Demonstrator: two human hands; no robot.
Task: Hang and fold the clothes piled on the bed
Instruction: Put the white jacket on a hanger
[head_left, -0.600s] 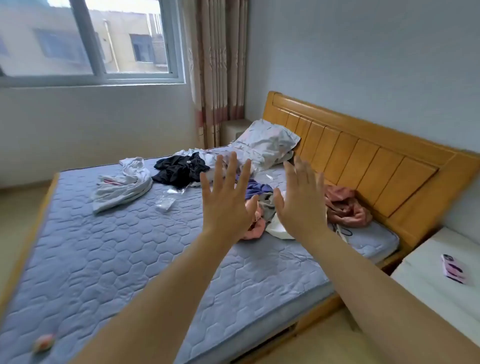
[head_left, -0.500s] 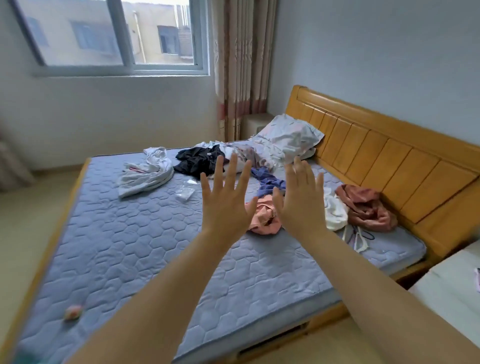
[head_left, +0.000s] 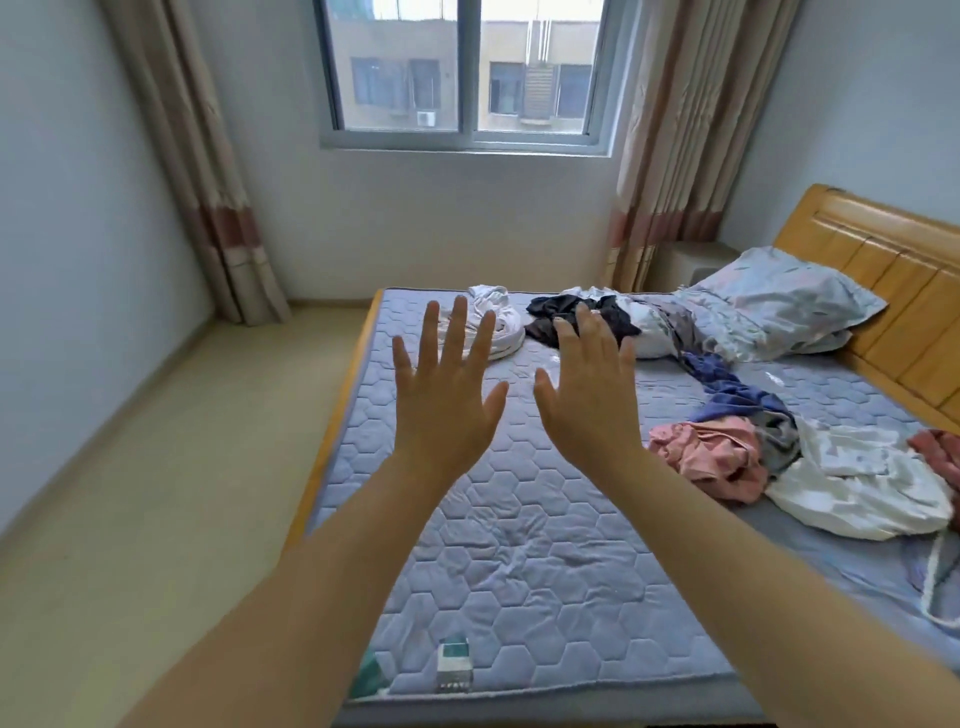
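Note:
Both my hands are raised above the bed, backs toward me, fingers straight and spread, holding nothing: my left hand (head_left: 445, 391) and my right hand (head_left: 589, 391). Clothes lie scattered on the blue quilted mattress (head_left: 519, 545). A pink garment (head_left: 711, 454), a white garment (head_left: 857, 486) and a blue garment (head_left: 727, 387) are heaped at the right. A black garment (head_left: 582, 312) and a light striped garment (head_left: 493, 322) lie at the far end, behind my fingers.
A pillow (head_left: 779, 306) leans by the wooden headboard (head_left: 893, 270) at the right. A small green and white box (head_left: 453, 667) sits near the mattress's front edge. A white hanger (head_left: 935, 582) lies at the right edge. Bare floor (head_left: 156, 493) runs left of the bed; window and curtains beyond.
The view has swung left, so the window is now straight ahead and the headboard sits at the right edge. My hands stay raised and spread, holding nothing.

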